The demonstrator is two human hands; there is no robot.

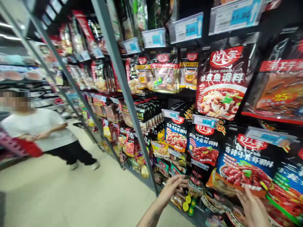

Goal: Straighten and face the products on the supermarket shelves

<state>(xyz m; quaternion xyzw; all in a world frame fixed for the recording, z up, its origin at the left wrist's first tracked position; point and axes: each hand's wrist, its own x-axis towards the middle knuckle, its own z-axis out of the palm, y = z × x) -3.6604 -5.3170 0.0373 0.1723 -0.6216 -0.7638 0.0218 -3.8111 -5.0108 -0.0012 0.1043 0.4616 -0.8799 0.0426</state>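
L hand (174, 186), 6 o'clock: grip apart, fingers just beside small packets (194, 189). R hand (253, 206), 5 o'clock: fingertips touch lower edge of crayfish-seasoning packet (246, 164); grip can't be told. Shopper (40, 132), 9 o'clock.

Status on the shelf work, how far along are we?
Done: upper packets hang in neat, front-facing rows. In hand: left hand reaches the small packets low down, and right hand touches the lower edge of a black packet. Left: those small packets look jumbled, so that is probably the part not yet sorted. Neither hand clearly grips anything.
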